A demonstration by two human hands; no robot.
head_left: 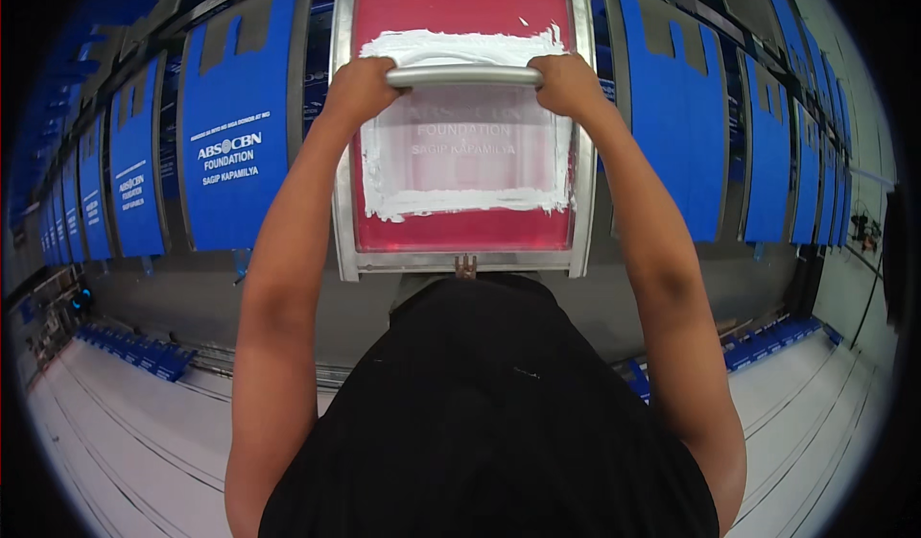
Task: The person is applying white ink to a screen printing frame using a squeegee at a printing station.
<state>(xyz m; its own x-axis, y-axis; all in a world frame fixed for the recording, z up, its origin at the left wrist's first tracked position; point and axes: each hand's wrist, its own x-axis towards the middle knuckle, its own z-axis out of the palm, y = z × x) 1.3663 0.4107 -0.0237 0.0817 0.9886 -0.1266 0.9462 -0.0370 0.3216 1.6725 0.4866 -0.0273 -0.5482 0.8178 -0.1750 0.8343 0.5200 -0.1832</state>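
Head view, looking down. Landmark: screen, a metal-framed red mesh lying flat on a long table, straight ahead of the torso.

- Squeegee: grey bar handle across the far part of the screen, blade down in white ink. Left hand wrapped tight on its left end, right hand wrapped tight on its right end; both fists closed on the bar.
- Handling, as judged: bar stiff and light, best gripped at both ends as now for even pressure; blade edge likely flexible; ink wet and slippery, smears easily; mesh taut and liable to tear under a sharp corner.
- Ink: thick band beyond the squeegee, thinner ridges along the near and side borders of a pale printed rectangle.
- Bags: blue with white print, laid flat in rows left and right of the screen, close beside its frame.
- Edges and room: frame rails hem the stroke on both sides; clear run of mesh toward the near rail. Floor pale behind the table edge; blue stacks at the right below the screen.
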